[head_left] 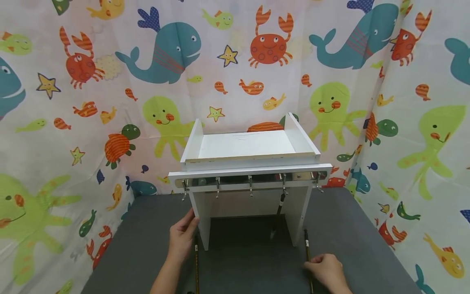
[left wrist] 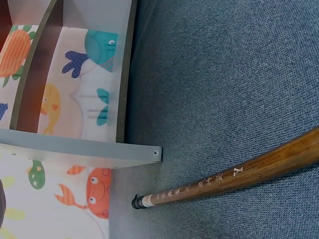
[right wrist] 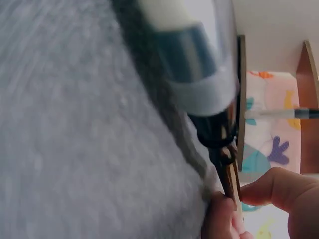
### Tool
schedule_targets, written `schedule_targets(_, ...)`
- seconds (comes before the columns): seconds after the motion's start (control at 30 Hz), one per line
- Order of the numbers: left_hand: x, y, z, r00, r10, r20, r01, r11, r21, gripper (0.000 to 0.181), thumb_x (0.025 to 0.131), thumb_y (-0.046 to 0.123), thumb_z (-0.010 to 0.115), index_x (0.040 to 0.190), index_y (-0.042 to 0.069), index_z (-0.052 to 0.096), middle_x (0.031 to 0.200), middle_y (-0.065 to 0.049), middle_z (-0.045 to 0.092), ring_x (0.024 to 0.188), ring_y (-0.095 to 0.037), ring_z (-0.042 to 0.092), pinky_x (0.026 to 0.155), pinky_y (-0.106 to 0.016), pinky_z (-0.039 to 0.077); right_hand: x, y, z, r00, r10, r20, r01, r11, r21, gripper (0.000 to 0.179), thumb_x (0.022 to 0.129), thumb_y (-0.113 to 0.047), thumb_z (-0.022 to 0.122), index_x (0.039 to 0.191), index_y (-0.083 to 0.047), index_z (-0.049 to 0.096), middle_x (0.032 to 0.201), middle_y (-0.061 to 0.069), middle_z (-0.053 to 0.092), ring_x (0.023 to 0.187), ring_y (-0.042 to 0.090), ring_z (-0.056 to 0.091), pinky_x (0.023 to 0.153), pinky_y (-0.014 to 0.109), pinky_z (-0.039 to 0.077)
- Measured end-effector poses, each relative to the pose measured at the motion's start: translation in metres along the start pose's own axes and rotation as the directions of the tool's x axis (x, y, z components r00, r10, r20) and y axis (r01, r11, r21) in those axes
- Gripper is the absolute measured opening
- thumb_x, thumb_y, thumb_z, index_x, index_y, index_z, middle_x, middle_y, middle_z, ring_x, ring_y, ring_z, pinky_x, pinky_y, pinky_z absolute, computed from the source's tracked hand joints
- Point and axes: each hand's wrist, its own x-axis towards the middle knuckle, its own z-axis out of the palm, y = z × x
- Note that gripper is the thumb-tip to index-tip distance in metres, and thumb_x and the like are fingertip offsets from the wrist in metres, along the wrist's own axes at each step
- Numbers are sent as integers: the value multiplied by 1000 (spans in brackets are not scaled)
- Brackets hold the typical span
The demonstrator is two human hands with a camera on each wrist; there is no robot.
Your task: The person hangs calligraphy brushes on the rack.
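Note:
A white wooden rack [head_left: 253, 166] with a tray top and a row of metal hooks [head_left: 251, 185] stands on the grey cloth. My left hand [head_left: 181, 238] holds its left side panel [head_left: 201, 220] near the front edge. On the right, my right hand [head_left: 327, 269] pinches a brush [head_left: 307, 243] by its handle; pale bristles [right wrist: 172, 15] and a dark ferrule show close up in the right wrist view. Another brush [head_left: 280, 209] hangs bristles down from a hook. Beside the left panel lies a third brush [left wrist: 214, 180], brown-handled with pale writing.
Grey cloth [head_left: 147, 228] covers the table around the rack. A white curtain [head_left: 235, 102] printed with sea animals rises behind and along both sides.

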Motion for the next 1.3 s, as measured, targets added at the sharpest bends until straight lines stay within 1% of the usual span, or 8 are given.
schedule_targets(0.1,0,0,0,1000,-23,-1,23,1000,-10,42,90,13,64,130,5,56,121,12,64,113,0,59,91,-17,48,-1,2,-6,998,45,38,-50,989,136,22,73,-23,75,80,-3,68,65,4,69,60,18,63,54,35,52)
schedule_targets(0.2,0,1,0,999,-37,1,37,999,-19,42,90,10,63,131,4,56,119,15,64,112,0,59,91,-17,49,-2,2,-10,991,81,104,-107,954,282,22,77,-13,72,90,4,66,70,9,71,65,22,68,60,38,56)
schedule_targets(0.33,0,0,0,1000,-14,0,14,1000,-25,41,90,9,63,131,3,55,117,16,65,111,0,59,90,-17,49,-1,2,-11,984,78,161,-136,909,393,30,82,-6,68,105,14,62,77,14,72,73,27,70,66,40,58)
schedule_targets(0.53,-1,-1,0,999,37,1,-37,999,-7,41,90,12,64,129,1,56,119,10,65,111,-2,60,90,-17,49,-2,1,-13,983,59,175,-140,854,500,37,83,-5,69,112,16,58,85,21,72,79,30,71,69,43,58)
schedule_targets(0.77,-1,1,1,999,40,6,-40,999,22,41,90,14,64,129,2,57,123,4,64,111,-2,60,89,-16,49,-7,-5,-28,969,-26,246,-109,848,519,48,89,-16,66,122,15,51,99,21,71,90,30,70,74,44,58)
schedule_targets(0.93,0,2,2,999,49,7,-49,999,-2,41,90,10,63,129,2,56,120,10,65,112,-2,60,90,-17,49,-12,-11,-36,984,-31,175,-68,844,532,51,89,-19,66,125,14,50,100,20,71,91,31,70,74,43,58)
schedule_targets(1.1,1,0,3,998,54,17,-54,999,4,41,91,10,63,130,0,55,121,9,64,113,-2,59,91,-16,49,-17,-16,-42,996,-8,83,-42,814,580,46,88,-19,68,123,9,57,99,17,72,94,29,70,75,42,58)
schedule_targets(1.3,1,-1,3,999,52,5,-52,999,6,40,90,11,64,129,2,58,123,5,64,113,-3,60,89,-17,50,-26,-28,-52,998,-48,30,15,731,682,56,83,-22,73,129,5,54,104,13,72,98,27,69,82,43,55)
